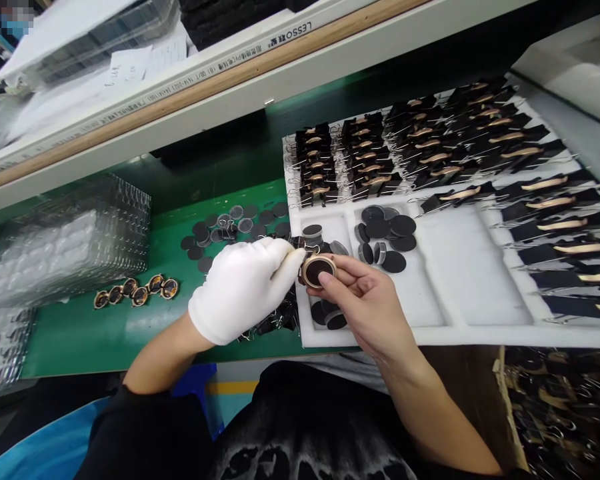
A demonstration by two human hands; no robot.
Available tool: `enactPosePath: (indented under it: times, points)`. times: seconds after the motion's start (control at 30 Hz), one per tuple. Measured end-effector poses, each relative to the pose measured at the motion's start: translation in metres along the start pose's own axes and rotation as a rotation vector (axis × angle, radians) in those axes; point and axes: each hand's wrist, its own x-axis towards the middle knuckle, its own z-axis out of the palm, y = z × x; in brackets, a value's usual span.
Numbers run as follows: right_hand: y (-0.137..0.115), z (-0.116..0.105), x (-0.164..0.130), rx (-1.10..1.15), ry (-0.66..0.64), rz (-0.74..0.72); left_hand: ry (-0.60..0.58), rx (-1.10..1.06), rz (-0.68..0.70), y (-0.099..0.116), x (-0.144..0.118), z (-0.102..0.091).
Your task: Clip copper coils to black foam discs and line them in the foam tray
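My right hand (367, 293) holds a round gold-rimmed piece (311, 275) with a black disc in its face, the thumb resting on the disc. My left hand (247, 287), in a white glove, pinches at the far-left edge of that piece. A black binder clip (300, 244) with wire handles shows at the gloved fingertips, partly hidden. Below the glove lies a pile of black binder clips (283, 317). Black round discs (390, 227) lie in compartments of the white foam tray (457, 333), and more loose discs (247, 223) are scattered on the green table.
Rows of clipped gold-edged pieces (525, 152) fill the tray's back and right. Several gold-rimmed rounds (139, 295) lie at left beside stacked clear plastic trays (75, 233). A shelf edge (205, 73) crosses above the table (90, 340). At lower right is a box of parts (565, 413).
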Motion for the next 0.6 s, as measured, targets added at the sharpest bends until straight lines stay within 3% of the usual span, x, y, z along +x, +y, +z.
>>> enactPosePath:
  times: [0.37, 0.47, 0.6]
  points:
    - [0.0, 0.001, 0.001, 0.005, -0.009, -0.006, -0.015, -0.273, -0.038, -0.002, -0.003, 0.002]
    - [0.0, 0.001, 0.001, 0.01, -0.015, 0.003, 0.067, -0.303, -0.016, -0.002, -0.006, 0.005]
    - [-0.001, 0.003, 0.001, 0.057, 0.023, 0.029, 0.253, -0.178, 0.174, 0.001, -0.009, 0.016]
